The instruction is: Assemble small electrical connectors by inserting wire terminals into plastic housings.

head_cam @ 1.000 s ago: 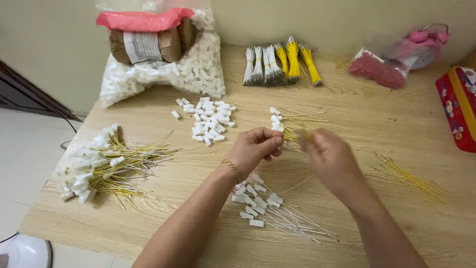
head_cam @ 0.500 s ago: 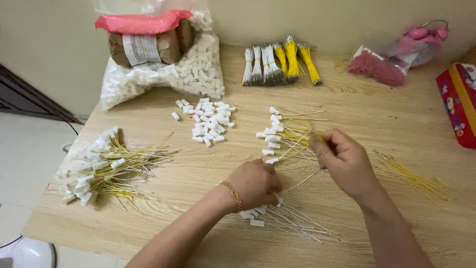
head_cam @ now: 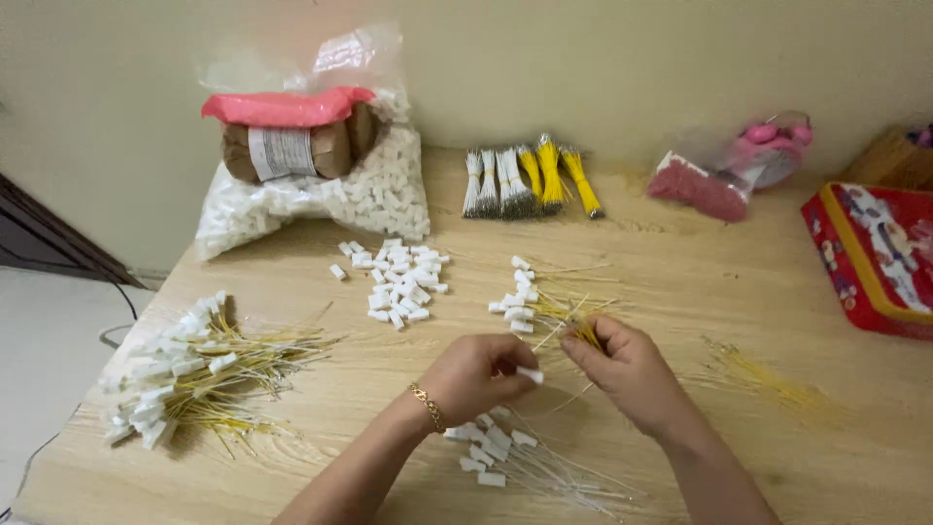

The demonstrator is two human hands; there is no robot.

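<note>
My left hand [head_cam: 476, 374] pinches a small white plastic connector [head_cam: 530, 374] between thumb and fingers, held just above the wooden table [head_cam: 680, 262]. My right hand [head_cam: 627, 369] grips a bunch of thin yellow wires [head_cam: 573, 316] whose far ends carry white connectors [head_cam: 520, 297]. The two hands sit close together, fingertips nearly touching. Under my left wrist lies a small pile of white connectors with white wires [head_cam: 505, 457].
A big heap of finished yellow wires with connectors [head_cam: 185, 374] lies at the left. Loose white connectors [head_cam: 398, 282] sit mid-table. At the back: a bag of connectors [head_cam: 311, 190], bundled wires [head_cam: 530, 180], a pink bag [head_cam: 729, 170]. A red tin [head_cam: 880, 258] stands at the right, loose yellow wires [head_cam: 768, 384] near it.
My left hand dropped to the near pile, picked up a white connector and came back up to the right hand. The right hand kept holding the yellow wires.
</note>
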